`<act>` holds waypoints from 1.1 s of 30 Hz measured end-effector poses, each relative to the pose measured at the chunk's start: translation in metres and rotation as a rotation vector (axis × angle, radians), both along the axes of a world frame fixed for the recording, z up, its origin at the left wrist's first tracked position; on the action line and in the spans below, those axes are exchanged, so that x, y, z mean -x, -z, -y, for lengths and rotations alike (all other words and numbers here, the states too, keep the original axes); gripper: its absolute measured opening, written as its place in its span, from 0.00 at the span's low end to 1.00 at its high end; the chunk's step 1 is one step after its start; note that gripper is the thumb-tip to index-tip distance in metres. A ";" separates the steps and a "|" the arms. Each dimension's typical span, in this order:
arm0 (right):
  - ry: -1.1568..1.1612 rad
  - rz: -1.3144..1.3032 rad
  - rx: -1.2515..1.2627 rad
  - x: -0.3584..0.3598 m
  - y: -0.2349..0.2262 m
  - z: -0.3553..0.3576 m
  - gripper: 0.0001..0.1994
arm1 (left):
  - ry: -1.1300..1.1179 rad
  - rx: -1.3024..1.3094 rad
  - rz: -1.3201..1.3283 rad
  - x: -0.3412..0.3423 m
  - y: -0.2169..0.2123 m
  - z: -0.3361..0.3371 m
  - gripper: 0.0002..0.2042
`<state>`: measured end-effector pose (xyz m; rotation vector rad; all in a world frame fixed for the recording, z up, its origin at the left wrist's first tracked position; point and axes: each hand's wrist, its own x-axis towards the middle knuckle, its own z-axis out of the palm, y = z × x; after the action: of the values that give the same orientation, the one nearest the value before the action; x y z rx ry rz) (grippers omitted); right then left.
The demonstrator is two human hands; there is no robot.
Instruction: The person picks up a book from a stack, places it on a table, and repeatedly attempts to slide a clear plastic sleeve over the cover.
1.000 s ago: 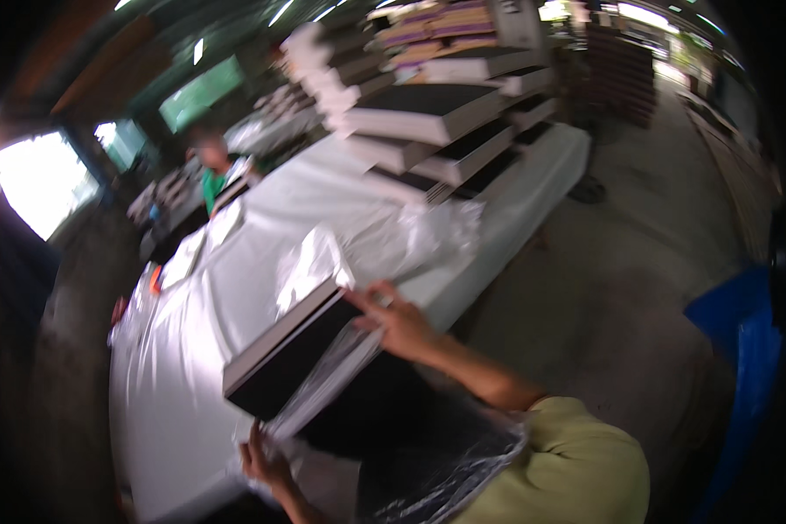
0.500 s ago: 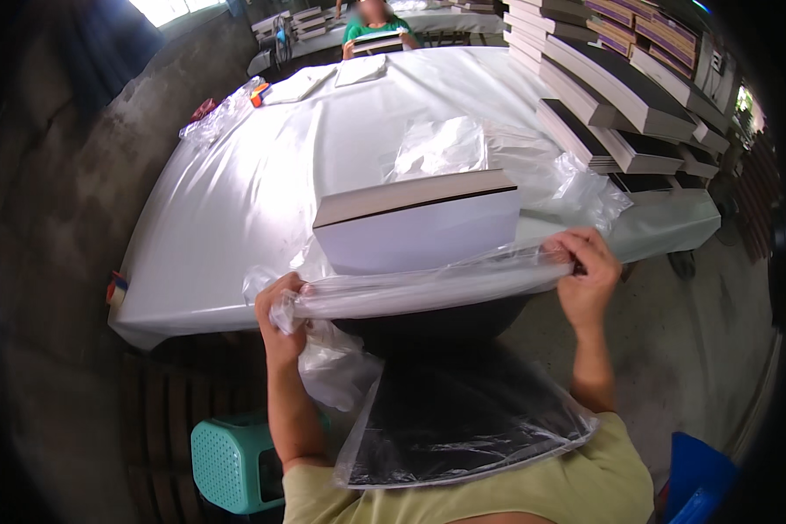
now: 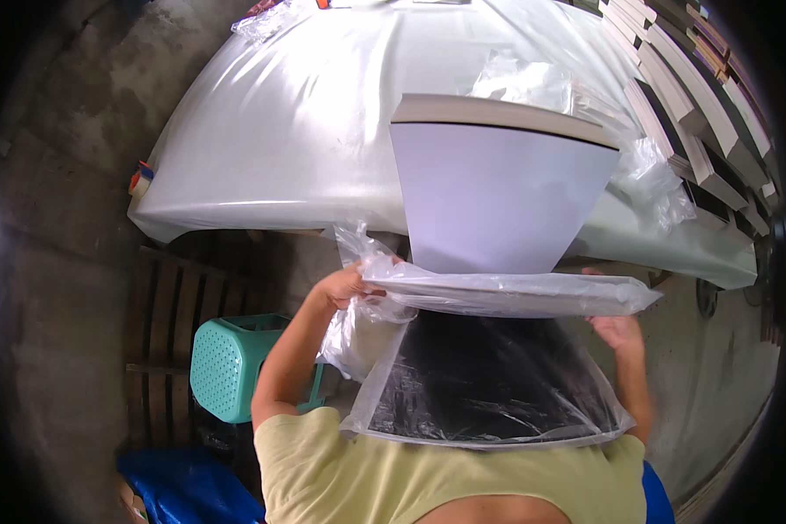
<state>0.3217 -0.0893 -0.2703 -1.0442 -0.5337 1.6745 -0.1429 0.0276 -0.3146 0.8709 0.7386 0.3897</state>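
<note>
A black-faced flat panel [image 3: 489, 375] in a clear plastic bag [image 3: 506, 293] leans against my torso, its pale, thick upper edge showing through the film. At the left end of that edge, my left hand [image 3: 345, 284] is closed on bunched plastic. My right hand [image 3: 618, 330] wraps the right end from below and behind, with a fingertip showing above the edge and the other fingers partly hidden. Just beyond stands a stack of boards [image 3: 506, 196], with a plain white face towards me and a cream upper edge with a dark line.
A table [image 3: 279, 131] under shiny white sheeting spreads ahead, with loose clear plastic [image 3: 655, 183] on its right. Stacked pale and black panels [image 3: 703, 122] rise at the far right. A tape roll [image 3: 140, 180] sits at the left corner; a green stool [image 3: 223, 367] stands lower left.
My view has tipped down. The bagged panel's upper edge now lies level between my hands, where loose film was stretched before. My right hand has moved lower, to the panel's right end.
</note>
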 end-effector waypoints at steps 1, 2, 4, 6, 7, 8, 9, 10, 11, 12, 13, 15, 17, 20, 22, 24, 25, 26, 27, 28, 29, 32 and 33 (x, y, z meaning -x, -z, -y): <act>-0.091 0.041 0.001 -0.014 0.047 0.001 0.24 | -0.022 0.018 0.059 0.007 0.044 0.005 0.23; -0.176 0.086 -0.002 -0.030 0.096 0.001 0.24 | -0.038 0.032 0.122 0.010 0.085 0.010 0.22; -0.187 0.206 0.095 -0.022 0.114 0.006 0.23 | -0.084 -0.019 0.021 -0.002 0.103 0.014 0.19; -0.022 0.288 0.375 0.022 0.102 -0.002 0.26 | -0.111 -0.158 -0.295 -0.027 0.087 0.021 0.16; 0.075 0.256 0.415 0.036 0.109 -0.007 0.25 | -0.160 -0.151 -0.231 -0.031 0.089 0.021 0.15; 0.173 0.232 0.456 0.038 0.119 -0.010 0.25 | -0.211 -0.137 -0.160 -0.030 0.090 0.020 0.14; 0.177 0.174 0.342 0.030 0.139 -0.015 0.22 | -0.256 -0.123 -0.096 -0.030 0.091 0.018 0.13; 0.181 0.112 0.230 0.022 0.155 -0.019 0.19 | -0.297 -0.100 -0.040 -0.030 0.083 0.019 0.13; 0.147 0.000 0.101 0.020 0.150 -0.024 0.15 | -0.340 -0.071 0.016 -0.031 0.070 0.023 0.13; 0.135 -0.041 0.049 0.027 0.123 -0.025 0.13 | -0.354 -0.076 0.072 -0.031 0.049 0.029 0.12; 0.120 -0.071 -0.008 0.032 0.113 -0.025 0.12 | -0.361 -0.074 0.128 -0.035 0.025 0.036 0.11; 0.116 0.140 -0.088 0.023 0.120 -0.027 0.10 | -0.343 -0.141 0.003 -0.045 0.015 0.030 0.09; 0.115 0.608 -0.092 0.013 0.170 -0.028 0.09 | -0.293 -0.289 -0.368 -0.056 0.031 0.017 0.07; 0.179 0.358 0.220 0.018 0.172 -0.037 0.07 | -0.393 -0.638 -0.475 -0.063 0.083 0.012 0.07; 0.225 0.415 0.204 0.030 0.154 -0.042 0.08 | -0.407 -0.544 -0.454 -0.064 0.096 0.013 0.06; 0.194 0.555 0.135 0.041 0.141 -0.040 0.09 | -0.427 -0.451 -0.416 -0.060 0.096 0.016 0.06; 0.131 0.723 0.029 0.039 0.147 -0.032 0.10 | -0.436 -0.419 -0.395 -0.058 0.097 0.018 0.05; 0.053 0.934 -0.094 0.040 0.148 -0.024 0.11 | -0.455 -0.395 -0.378 -0.055 0.097 0.019 0.05; 0.001 1.107 -0.162 0.038 0.147 -0.017 0.12 | -0.472 -0.364 -0.357 -0.053 0.098 0.021 0.05; -0.010 1.243 -0.204 0.034 0.150 -0.007 0.13 | -0.464 -0.336 -0.331 -0.057 0.102 0.013 0.05; -0.023 1.250 -0.114 0.046 0.125 -0.008 0.11 | -0.497 -0.292 -0.303 -0.052 0.101 0.017 0.05; -0.076 1.341 -0.206 0.026 0.159 -0.004 0.10 | -0.565 -0.208 -0.212 -0.050 0.099 0.018 0.12; -0.076 1.292 -0.239 0.009 0.189 -0.005 0.10 | -0.581 -0.177 -0.252 -0.055 0.095 0.018 0.13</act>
<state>0.3125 -0.0839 -0.4592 -1.8522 -1.5437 0.7553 -0.0879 0.0100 -0.4094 0.8706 1.2083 0.8815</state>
